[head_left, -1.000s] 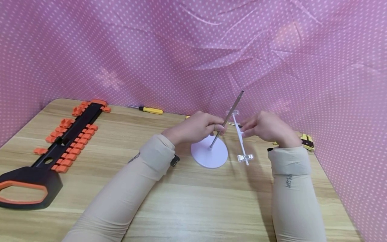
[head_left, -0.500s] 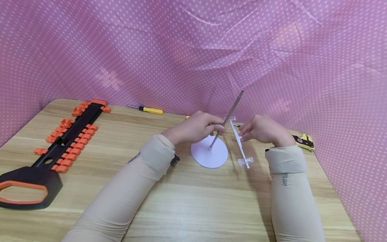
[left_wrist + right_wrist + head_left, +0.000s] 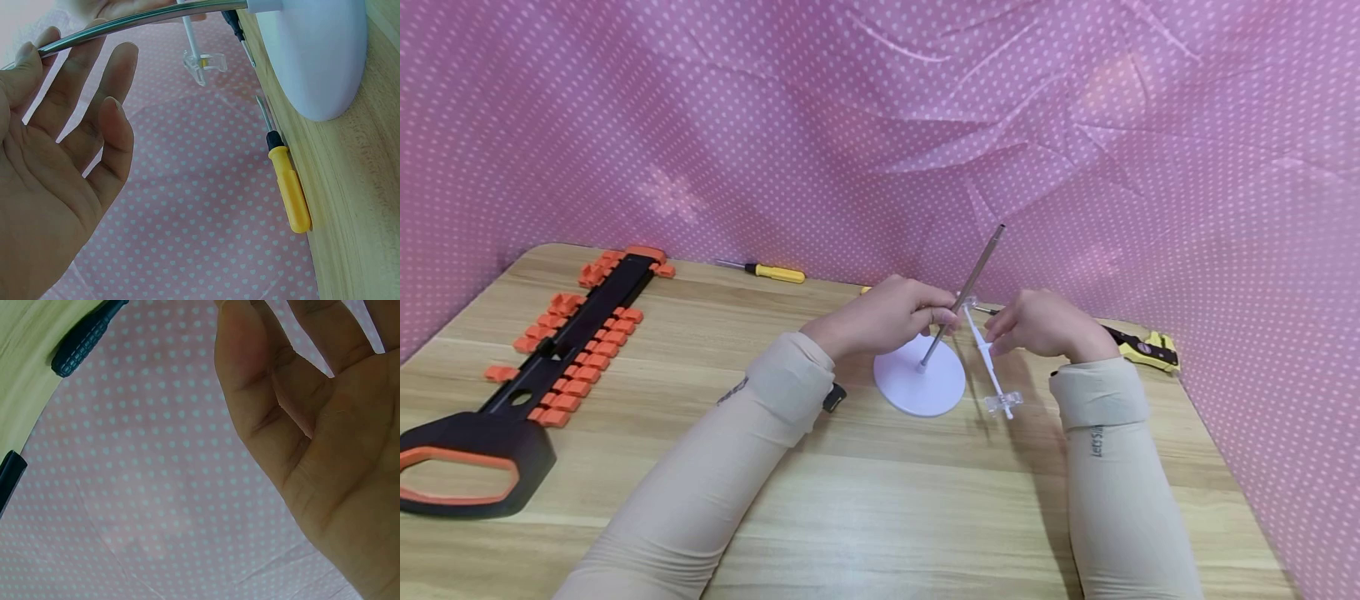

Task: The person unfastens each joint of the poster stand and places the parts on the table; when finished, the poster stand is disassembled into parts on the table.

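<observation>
In the head view, my left hand point(image 3: 887, 317) pinches a slim metal rod point(image 3: 983, 265), which rises tilted from a round white base point(image 3: 916, 385) on the table. In the left wrist view, thumb and fingertips hold that rod point(image 3: 137, 22) while the other fingers stay loosely bent. To the right of the rod, my right hand point(image 3: 1047, 325) grips a thin white bar point(image 3: 985, 354) by its middle. A clear clip point(image 3: 1002, 403) sits near the bar's close end, and another clear clip point(image 3: 969, 302) at its far end. The right wrist view leaves the bar out of frame.
A black rack point(image 3: 576, 333) with several orange clips lies on the left. A yellow screwdriver point(image 3: 780, 274) is at the back edge, a yellow-and-black tool point(image 3: 1153, 351) at the right edge. A dark-handled tool point(image 3: 84, 344) lies behind the right hand. A pink dotted curtain point(image 3: 760, 150) encloses the table.
My right hand has moved left and slightly down, bringing the white bar closer to the metal rod. More of the yellow-and-black tool shows now. The left hand has stayed still.
</observation>
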`<state>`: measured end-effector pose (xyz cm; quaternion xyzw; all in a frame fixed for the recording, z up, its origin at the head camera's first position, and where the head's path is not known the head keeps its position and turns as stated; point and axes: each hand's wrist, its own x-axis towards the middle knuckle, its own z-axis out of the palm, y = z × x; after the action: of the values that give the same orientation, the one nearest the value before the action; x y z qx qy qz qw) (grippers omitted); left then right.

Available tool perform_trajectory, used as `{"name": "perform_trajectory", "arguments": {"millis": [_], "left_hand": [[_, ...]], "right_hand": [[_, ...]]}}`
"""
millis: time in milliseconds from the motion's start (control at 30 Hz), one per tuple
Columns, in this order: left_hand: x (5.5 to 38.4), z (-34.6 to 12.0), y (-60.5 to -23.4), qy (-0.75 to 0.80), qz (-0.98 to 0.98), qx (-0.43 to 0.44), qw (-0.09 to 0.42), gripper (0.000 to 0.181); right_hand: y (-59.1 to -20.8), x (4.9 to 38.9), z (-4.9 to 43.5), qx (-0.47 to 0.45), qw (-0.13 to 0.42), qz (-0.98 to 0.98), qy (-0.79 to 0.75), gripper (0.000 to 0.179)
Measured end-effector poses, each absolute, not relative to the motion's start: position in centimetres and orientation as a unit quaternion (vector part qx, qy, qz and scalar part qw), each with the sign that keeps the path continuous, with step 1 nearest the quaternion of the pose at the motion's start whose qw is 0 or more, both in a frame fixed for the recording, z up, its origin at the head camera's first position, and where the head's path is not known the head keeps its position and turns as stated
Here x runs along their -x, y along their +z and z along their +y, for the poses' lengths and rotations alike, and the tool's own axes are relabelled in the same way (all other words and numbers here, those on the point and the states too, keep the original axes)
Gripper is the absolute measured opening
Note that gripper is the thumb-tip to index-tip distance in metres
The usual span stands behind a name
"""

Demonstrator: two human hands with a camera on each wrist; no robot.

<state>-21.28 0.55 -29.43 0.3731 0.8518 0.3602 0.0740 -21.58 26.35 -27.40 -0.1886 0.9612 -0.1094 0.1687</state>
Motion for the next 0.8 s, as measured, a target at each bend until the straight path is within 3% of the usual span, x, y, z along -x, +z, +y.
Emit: {"name": "perform_trajectory", "arguments": {"millis": [800], "left_hand": [[21.23,0.54,-29.57,0.353,0.854,-0.377,0.067,0.022]], "right_hand": [[-28.32,21.98,26.02,0.198,0.186,0.958,-0.09,0.023]]}}
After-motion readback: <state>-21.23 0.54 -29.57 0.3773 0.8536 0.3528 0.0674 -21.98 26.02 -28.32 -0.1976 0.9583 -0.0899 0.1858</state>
